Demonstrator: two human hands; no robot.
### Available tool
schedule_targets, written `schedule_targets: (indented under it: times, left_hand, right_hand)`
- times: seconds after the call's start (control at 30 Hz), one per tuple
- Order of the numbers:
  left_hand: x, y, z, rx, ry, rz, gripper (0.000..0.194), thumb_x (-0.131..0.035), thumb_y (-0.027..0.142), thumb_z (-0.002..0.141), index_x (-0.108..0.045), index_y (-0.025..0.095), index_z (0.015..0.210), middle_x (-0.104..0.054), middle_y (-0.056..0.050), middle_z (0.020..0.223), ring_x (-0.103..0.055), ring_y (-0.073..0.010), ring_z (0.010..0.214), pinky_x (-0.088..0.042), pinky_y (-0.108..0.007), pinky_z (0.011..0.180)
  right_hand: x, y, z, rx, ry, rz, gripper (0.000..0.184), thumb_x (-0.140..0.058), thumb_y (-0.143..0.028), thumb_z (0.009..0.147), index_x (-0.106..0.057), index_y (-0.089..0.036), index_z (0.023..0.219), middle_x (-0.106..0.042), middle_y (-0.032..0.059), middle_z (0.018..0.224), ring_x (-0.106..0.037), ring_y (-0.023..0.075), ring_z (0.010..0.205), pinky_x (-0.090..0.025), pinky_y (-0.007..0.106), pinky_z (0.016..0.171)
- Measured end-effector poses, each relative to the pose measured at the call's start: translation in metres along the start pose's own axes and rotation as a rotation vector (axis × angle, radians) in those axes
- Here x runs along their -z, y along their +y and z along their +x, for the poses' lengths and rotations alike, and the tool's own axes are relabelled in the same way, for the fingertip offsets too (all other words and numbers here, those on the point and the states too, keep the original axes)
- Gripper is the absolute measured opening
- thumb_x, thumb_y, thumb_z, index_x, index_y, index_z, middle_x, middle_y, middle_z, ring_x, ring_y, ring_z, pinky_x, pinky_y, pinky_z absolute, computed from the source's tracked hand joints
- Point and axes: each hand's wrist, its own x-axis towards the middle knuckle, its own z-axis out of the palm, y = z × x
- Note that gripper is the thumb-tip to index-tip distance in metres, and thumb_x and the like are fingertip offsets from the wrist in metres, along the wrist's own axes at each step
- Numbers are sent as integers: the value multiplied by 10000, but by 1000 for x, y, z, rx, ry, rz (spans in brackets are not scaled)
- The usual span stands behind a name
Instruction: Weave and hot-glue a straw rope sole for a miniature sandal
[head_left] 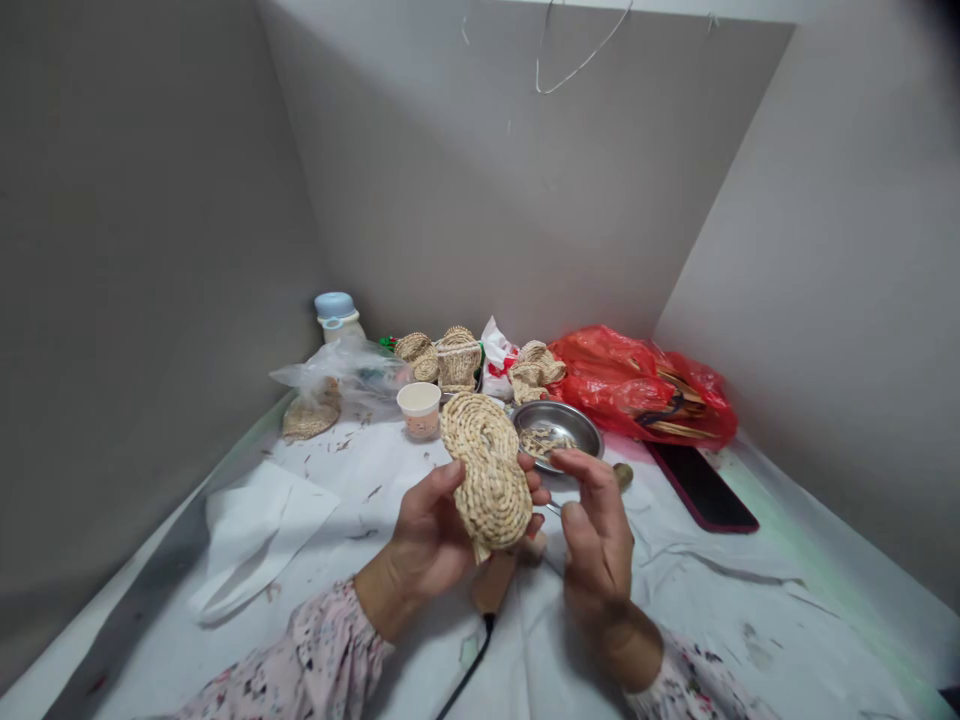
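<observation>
My left hand (427, 540) grips a flat woven straw piece (487, 475), shaped like a figure eight, upright by its lower edge. My right hand (596, 540) is close to its right side, with fingers curled around a thin metal tool (553, 508). Only the tool's tip shows; the rest is hidden by my fingers. Below the hands lies a wooden-handled tool (491, 582) with a black cord (472, 670), partly hidden behind the straw piece and my left hand.
A steel bowl (556, 435) holding straw bits stands just behind the hands, beside a paper cup (418, 410). Several woven straw items (458, 360) stand farther back, near a red plastic bag (637, 385) of wooden strips. A phone (701, 487) lies right; white cloth (259, 535) lies left.
</observation>
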Motion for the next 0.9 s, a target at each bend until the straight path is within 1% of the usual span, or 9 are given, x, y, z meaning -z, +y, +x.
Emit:
schedule_targets:
  times: [0.1, 0.17, 0.23, 0.37, 0.47, 0.53, 0.63, 0.77, 0.9]
  left_hand:
    - [2, -2, -1, 39, -71, 14, 491, -651, 459, 710, -696, 100, 1042, -752, -140, 966, -692, -277, 903, -532, -385, 795]
    - [3, -4, -2, 69, -114, 26, 475, -658, 451, 705, -698, 98, 1021, -754, -142, 922, -695, -286, 885, -530, -384, 765]
    - [5, -5, -2, 89, -133, 39, 474, -664, 450, 701, -696, 92, 1010, -753, -137, 866, -697, -280, 845, -528, -380, 756]
    - [7, -5, -4, 84, -101, 84, 517, -678, 470, 670, -681, 101, 1033, -742, -124, 816, -693, -287, 843, -524, -391, 762]
    - [3, -4, -2, 55, -40, 162, 545, -683, 503, 643, -677, 118, 1029, -730, -142, 898, -675, -319, 927, -517, -427, 801]
    - [-2, -4, 0, -36, 69, 271, 509, -705, 466, 644, -675, 134, 1029, -715, -143, 966, -662, -315, 956, -511, -424, 821]
    - [-10, -5, 5, -284, 345, 583, 462, -741, 336, 663, -648, 153, 1076, -685, -117, 1026, -632, -285, 1010, -490, -389, 878]
    - [-11, -8, 9, -536, 584, 1099, 535, -723, 262, 653, -577, 140, 1154, -588, -127, 1148, -578, -300, 1089, -467, -432, 951]
    - [-3, -18, 7, -769, 603, 1483, 574, -653, 207, 656, -523, 148, 1213, -516, -137, 1197, -520, -307, 1171, -442, -460, 1007]
  right_hand:
    - [-6, -5, 4, -258, -88, 154, 344, -522, -416, 911, -538, -214, 1188, -622, 82, 1076, -633, 183, 766, -558, 340, 672]
    - [-10, -12, 8, -443, -170, 310, 359, -510, -456, 919, -514, -223, 1192, -633, 52, 980, -503, 90, 490, -449, 228, 423]
    - [-12, -17, 10, -526, -224, 407, 362, -523, -470, 911, -517, -220, 1172, -633, 43, 948, -432, 60, 427, -371, 198, 360]
    - [-11, -20, 12, -467, -215, 394, 335, -570, -441, 889, -532, -222, 1140, -632, 38, 945, -479, 73, 456, -391, 204, 376]
    - [-6, -18, 11, -315, -56, 172, 289, -600, -396, 878, -559, -213, 1098, -627, 57, 983, -611, 154, 694, -517, 275, 569]
    - [-3, -16, 10, -203, 17, 45, 246, -598, -374, 882, -576, -210, 1064, -622, 61, 988, -621, 204, 879, -530, 346, 757]
    - [-2, -14, 8, -131, -92, 24, 295, -596, -374, 880, -580, -215, 1128, -636, 71, 1054, -614, 224, 980, -505, 376, 867]
    - [-8, -15, 7, -250, -310, 60, 374, -634, -382, 853, -612, -187, 1172, -676, 84, 1077, -637, 232, 997, -520, 347, 874]
    - [-15, -18, 7, -448, -287, 108, 328, -582, -440, 893, -710, -150, 979, -745, 71, 875, -684, 210, 791, -559, 305, 728]
